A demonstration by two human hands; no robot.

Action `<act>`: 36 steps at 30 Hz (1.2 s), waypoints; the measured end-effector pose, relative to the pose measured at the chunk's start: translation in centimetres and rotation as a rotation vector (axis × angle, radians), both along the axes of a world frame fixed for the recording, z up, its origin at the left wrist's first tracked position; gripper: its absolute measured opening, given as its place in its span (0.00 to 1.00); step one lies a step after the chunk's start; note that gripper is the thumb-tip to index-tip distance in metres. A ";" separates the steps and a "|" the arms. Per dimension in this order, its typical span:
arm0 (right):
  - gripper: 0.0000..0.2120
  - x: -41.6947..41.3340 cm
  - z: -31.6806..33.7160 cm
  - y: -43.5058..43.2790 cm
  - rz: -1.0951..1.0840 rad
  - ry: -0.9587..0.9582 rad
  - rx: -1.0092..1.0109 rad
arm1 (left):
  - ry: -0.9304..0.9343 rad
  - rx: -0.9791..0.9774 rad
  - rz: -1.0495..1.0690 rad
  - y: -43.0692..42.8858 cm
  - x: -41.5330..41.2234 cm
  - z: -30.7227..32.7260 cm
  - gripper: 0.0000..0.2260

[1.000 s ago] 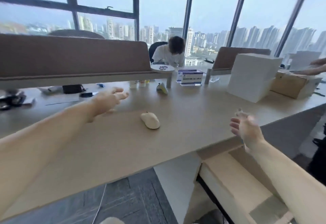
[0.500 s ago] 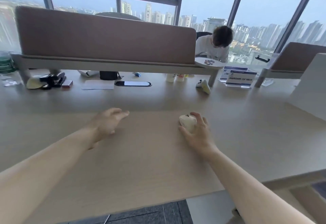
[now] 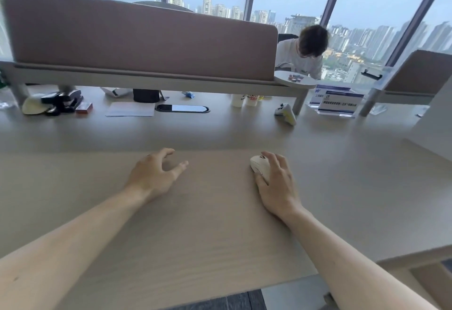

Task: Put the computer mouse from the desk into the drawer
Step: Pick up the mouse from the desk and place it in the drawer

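One white computer mouse on the desk, gripped under the right hand, left hand alongside with fingers loosely spread, holding nothing, two hands total.

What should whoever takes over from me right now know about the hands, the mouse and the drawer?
Right hand: wrapped around the small cream-white plastic computer mouse, fingers over its top and thumb at its near side; the mouse sits on the pale wood-grain desk.
Left hand: empty, fingers loosely curled, low over the desk, well apart from the mouse.
Drawer: out of view now, so I cannot tell if it is open.
Done: the mouse is reached and gripped.
Left: lift it, carry it to the drawer, set it inside and let go.
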State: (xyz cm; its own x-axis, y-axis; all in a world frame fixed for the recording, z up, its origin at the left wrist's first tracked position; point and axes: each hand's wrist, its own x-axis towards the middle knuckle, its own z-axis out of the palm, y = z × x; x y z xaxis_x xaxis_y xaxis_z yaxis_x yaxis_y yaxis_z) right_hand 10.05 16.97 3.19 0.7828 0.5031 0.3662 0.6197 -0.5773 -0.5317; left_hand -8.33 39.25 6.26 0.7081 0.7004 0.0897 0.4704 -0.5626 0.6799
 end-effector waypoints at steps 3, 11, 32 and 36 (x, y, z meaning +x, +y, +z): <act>0.25 0.1 0.6 -1.2 -0.034 0.042 0.096 | -0.050 -0.055 -0.013 -0.6 0.6 0.3 0.26; 0.24 0.8 3.9 -13.5 -0.191 0.029 0.101 | -0.161 -0.171 -0.177 -7.4 3.8 1.6 0.24; 0.32 -6.9 -2.4 -48.5 -0.782 0.224 0.086 | -0.030 0.335 -1.050 -41.8 11.8 -3.1 0.31; 0.35 -5.0 -5.2 -48.3 -0.777 0.313 0.083 | 0.112 0.356 -1.072 -43.6 13.7 -6.2 0.33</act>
